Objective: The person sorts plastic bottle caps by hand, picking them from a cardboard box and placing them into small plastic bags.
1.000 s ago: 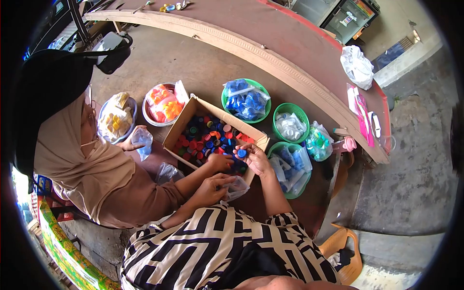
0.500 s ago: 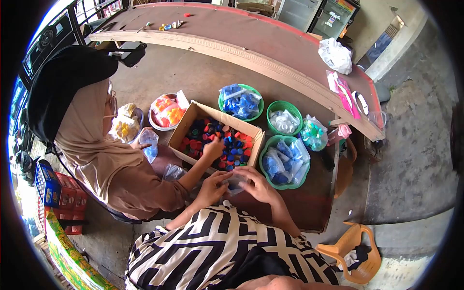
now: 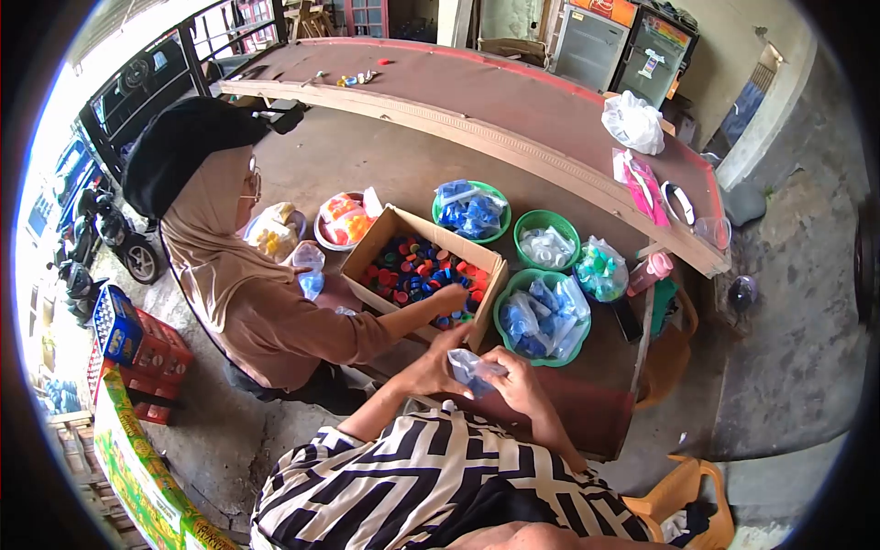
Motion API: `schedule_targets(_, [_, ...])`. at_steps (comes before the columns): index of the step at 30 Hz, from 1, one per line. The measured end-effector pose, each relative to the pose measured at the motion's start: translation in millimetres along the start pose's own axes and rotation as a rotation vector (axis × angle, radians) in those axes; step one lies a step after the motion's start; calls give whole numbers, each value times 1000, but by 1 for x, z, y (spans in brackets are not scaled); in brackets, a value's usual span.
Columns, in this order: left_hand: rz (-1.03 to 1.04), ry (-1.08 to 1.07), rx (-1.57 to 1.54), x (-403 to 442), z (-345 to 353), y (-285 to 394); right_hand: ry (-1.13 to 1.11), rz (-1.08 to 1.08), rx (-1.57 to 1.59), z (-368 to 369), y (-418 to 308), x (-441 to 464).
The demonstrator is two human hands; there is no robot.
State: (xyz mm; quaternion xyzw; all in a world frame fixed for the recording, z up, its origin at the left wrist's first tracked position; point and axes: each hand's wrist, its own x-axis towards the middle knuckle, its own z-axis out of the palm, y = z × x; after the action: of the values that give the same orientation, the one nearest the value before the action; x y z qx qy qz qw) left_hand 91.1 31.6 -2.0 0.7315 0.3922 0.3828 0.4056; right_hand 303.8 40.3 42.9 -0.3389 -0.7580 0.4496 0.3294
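Observation:
My left hand (image 3: 429,368) curls around one side of a clear plastic bag (image 3: 470,368), thumb and fingers wide around it. Opposite it, my right hand (image 3: 521,383) pinches the bag's rim. Something bluish shows low in the bag, too blurred to make out. Just beyond my hands is a cardboard box (image 3: 367,291) of loose red, blue, green and dark bottle caps (image 3: 417,270). A co-worker's hand (image 3: 449,300) reaches over the caps near the box's right side. Their other hand holds a small clear bag with blue contents (image 3: 312,273).
Right of the box stand a scalloped green basket (image 3: 502,341) of bagged blue caps, two more green baskets and a bag of green-and-blue caps (image 3: 602,272). Bowls with orange and yellow bags (image 3: 275,234) are at left. The co-worker (image 3: 243,302) sits left; an orange chair (image 3: 674,486) stands right.
The view has shifted. My hands have spread the plastic bag and brought it up into plain sight. The co-worker's hand has moved rightward over the caps in the box.

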Motion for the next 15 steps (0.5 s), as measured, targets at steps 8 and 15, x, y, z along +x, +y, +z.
schedule_targets(8, [-331,-25,-418,-10,82,6,187,-7,91,-43,10,-34])
schedule_targets(15, [-197,150,109,-20,96,6,423,-24,271,-112,18,-55])
